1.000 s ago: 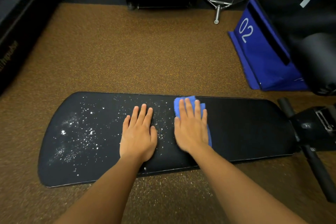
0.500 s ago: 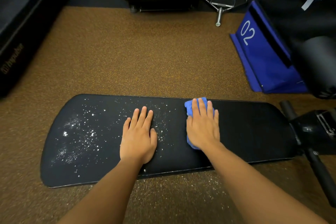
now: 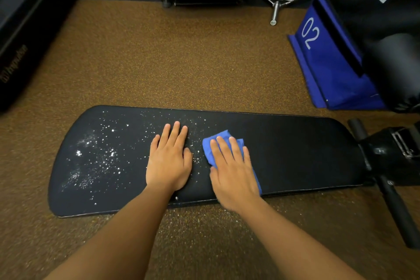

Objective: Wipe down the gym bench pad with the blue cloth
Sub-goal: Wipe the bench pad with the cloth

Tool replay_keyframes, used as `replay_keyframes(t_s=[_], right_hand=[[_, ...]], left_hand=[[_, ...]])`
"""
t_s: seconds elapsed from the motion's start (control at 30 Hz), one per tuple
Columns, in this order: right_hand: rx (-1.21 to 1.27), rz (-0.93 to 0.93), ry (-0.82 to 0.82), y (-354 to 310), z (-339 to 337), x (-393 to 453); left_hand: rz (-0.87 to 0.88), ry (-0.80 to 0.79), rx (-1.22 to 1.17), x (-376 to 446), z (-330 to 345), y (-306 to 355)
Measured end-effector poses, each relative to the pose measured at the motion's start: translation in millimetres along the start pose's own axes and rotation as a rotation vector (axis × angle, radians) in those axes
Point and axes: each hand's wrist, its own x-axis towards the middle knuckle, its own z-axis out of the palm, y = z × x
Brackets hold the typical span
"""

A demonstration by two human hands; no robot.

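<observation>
Two bare hands press flat on the long black padded gym bench pad (image 3: 295,154) lying on speckled brown rubber flooring (image 3: 181,63). My right hand (image 3: 234,173), fingers spread, pins the folded blue cloth (image 3: 208,146) at centre. My left hand (image 3: 169,163) braces empty, open. White powder specks (image 3: 97,157) lie toward nine o'clock; I'd sweep there with firm, overlapping strokes.
</observation>
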Motion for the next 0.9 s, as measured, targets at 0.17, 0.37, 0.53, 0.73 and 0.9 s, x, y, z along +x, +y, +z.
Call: replay_keyframes(t_s=[0.17,0.37,0.53,0.73,0.9], right_hand=[[-0.013,0.085,0.001,28.5,-6.4,6.9],[0.04,0.273,0.014,16.1,-13.3,78.0],[0.013,0.108,-0.022,-21.0,-6.5,75.3],[0.032,-0.008,-0.008,-6.7,-1.6,9.3],[0.007,0.08,0.013,4.4,-4.8,21.3]], left_hand=[[0.003,-0.01,-0.011,-3.4,-0.8,-0.2],[-0.011,-0.018,-0.018,-2.6,-1.2,0.8],[0.001,-0.01,-0.045,0.5,-2.8,-0.9],[0.005,-0.009,-0.058,-0.6,-5.0,-1.4],[0.002,-0.017,-0.056,-0.8,-6.2,-0.8]])
